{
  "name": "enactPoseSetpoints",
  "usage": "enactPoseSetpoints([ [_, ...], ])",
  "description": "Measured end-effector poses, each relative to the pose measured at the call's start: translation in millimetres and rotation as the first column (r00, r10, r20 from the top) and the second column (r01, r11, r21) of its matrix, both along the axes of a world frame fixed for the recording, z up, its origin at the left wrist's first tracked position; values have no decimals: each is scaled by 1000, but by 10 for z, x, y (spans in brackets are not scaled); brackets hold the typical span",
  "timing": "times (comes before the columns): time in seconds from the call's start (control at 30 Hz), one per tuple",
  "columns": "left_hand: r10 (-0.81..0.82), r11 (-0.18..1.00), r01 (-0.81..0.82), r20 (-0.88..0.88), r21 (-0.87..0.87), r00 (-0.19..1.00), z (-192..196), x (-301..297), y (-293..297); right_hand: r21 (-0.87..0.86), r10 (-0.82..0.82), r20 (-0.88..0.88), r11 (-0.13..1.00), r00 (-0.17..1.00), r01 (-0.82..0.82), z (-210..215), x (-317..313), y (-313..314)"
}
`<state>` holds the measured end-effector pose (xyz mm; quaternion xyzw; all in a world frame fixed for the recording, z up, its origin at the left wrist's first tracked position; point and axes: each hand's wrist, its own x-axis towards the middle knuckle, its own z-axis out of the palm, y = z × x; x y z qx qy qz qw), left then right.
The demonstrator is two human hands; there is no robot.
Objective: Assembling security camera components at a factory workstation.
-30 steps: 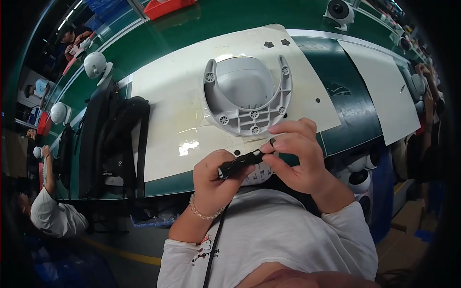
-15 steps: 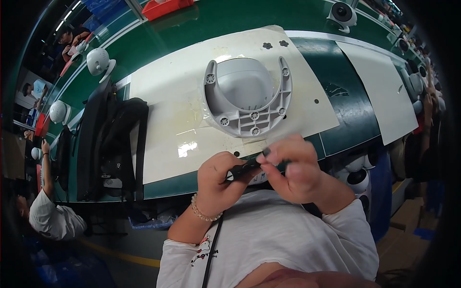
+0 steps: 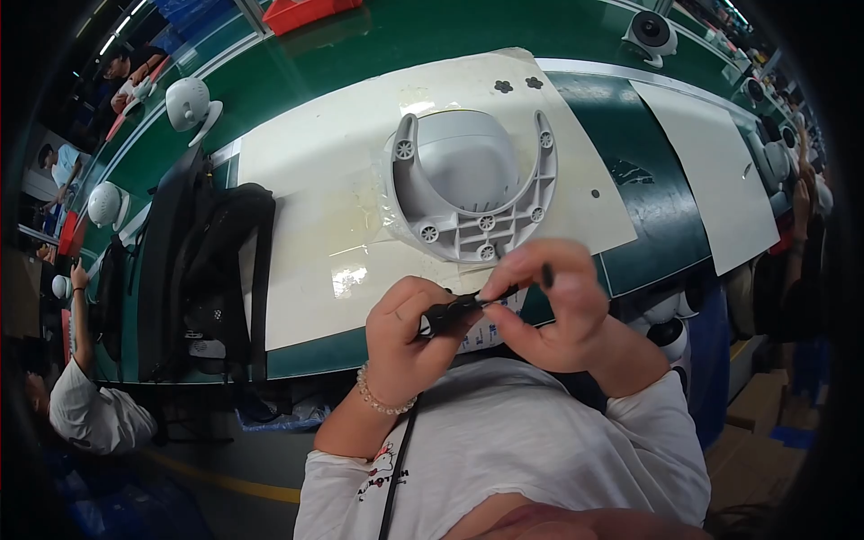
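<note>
In front of my chest, my left hand [image 3: 409, 328] is closed round a thin black sheet [image 3: 447, 315] with a pale underside. My right hand [image 3: 562, 310] pinches the sheet's right end between thumb and forefinger. A small dark round pad [image 3: 546, 275] shows against a raised finger of my right hand, which is partly blurred. Beyond both hands, a white rounded appliance [image 3: 468, 153] lies on the work mat, its grey-white curved base [image 3: 459, 236] turned up to show ribs and several round sockets.
The cream mat [image 3: 315, 225] carries two black flower-shaped pieces [image 3: 504, 86] and a small dark dot [image 3: 595, 194]. Black padded bags [image 3: 216, 261] lie at left. Other white appliances [image 3: 189, 106] stand on the green table, with a red tray [image 3: 306, 13] far off. Co-workers sit at left.
My right thumb and forefinger have come against the sheet's end, and the small dark pad now shows farther right, by a raised finger. The appliance appears slightly shifted right in view.
</note>
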<state>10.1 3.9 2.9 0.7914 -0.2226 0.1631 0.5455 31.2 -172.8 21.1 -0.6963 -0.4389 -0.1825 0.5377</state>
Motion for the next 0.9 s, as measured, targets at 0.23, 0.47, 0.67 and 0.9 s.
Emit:
enactPoseSetpoints([
  [0.23, 26, 998, -31, -99, -49, 995, -18, 5, 23, 80, 412, -186, 911, 892, -404, -6, -21, -128],
  [0.47, 140, 976, -162, 149, 143, 979, 45, 188, -107, 123, -65, -133, 989, 989, 81, 55, 359, -125],
  [0.67, 250, 955, -277, 209, 109, 945, -3, 300, -284, -86, -73, -130, 994, 989, 62, 255, 603, -166],
  [0.9, 285, 943, -313, 214, 113, 934, -21, 321, -310, -165, -74, -80, 984, 994, 60, 281, 595, -202],
])
